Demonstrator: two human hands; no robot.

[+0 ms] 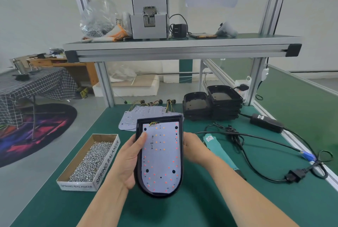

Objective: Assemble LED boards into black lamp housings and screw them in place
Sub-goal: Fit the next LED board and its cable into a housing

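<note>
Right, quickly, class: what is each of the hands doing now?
Left hand: grips the lamp housing by its left side, thumb on the LED board.
Right hand: holds the housing's right edge.

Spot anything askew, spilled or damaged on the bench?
Nothing looks damaged or spilled. The white LED board sits squarely inside the black lamp housing gripped by the left hand and right hand; the silver screws are inside their cardboard box. Only the black cables beside the teal electric screwdriver lie tangled.
</note>
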